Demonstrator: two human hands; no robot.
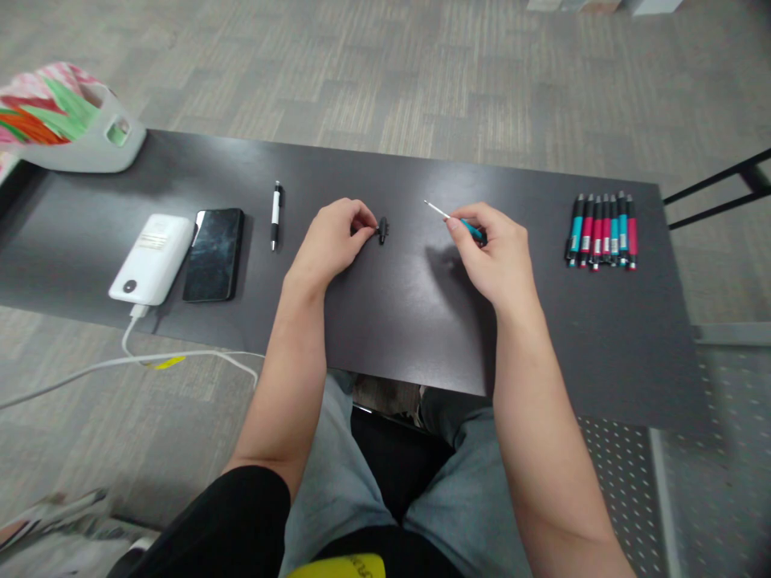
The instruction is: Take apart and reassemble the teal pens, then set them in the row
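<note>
Looking through the head view, I find the only camera centred on a dark table (391, 321) with both bare hands over its middle.

Left hand (330, 241), just left of frame centre: fingers curled, thumb and forefinger pinched on a small black pen part (382, 230) that rests on or just above the tabletop; I cannot tell which.

Right hand (494, 249), right of centre: fingers closed around a teal pen barrel (474, 229), from which a thin white refill (436, 209) pokes out toward upper left. The two pieces are near each other but apart.

Progress, as I judge it: this pen is in pieces, tip part and barrel not joined. At right of frame a neat row of teal and pink pens (601, 231) lies whole, seven or so. At left of centre one black-and-white pen (275, 215) lies alone, untouched.

Further left: a black phone (214, 254), a white power bank (150, 258) with a white cable (181, 357) running off the edge, and a patterned bag (54, 120) in the upper left corner.
</note>
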